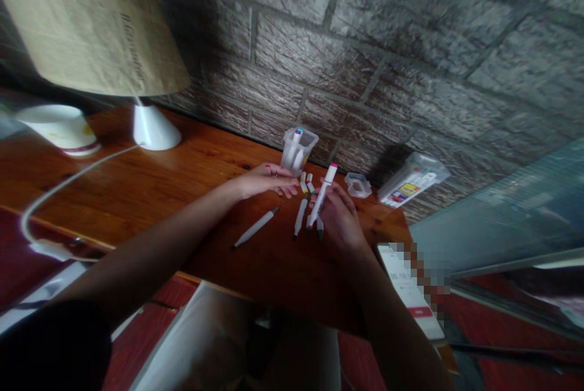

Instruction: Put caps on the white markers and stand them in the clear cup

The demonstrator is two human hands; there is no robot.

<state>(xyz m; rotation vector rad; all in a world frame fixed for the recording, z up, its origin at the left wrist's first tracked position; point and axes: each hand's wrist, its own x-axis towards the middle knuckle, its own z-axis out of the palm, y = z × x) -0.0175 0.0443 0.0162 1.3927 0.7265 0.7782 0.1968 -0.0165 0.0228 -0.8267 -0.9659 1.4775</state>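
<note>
My right hand (338, 219) is closed round a white marker (322, 194) with a pink cap, held tilted above the wooden desk (182, 184). My left hand (269, 180) lies on the desk with fingers stretched toward two short markers (306, 183). A clear plastic marker holder (297, 149) stands just beyond, with a marker or two in it. Other white markers lie loose: one (255, 228) to the left, one (300, 216) between my hands.
A clear lid (358, 184) and a clear marker box (413, 180) lie by the brick wall. A white lamp base (154, 128) with a paper shade and a cable is at the left. A phone (410, 290) lies at the desk's right edge.
</note>
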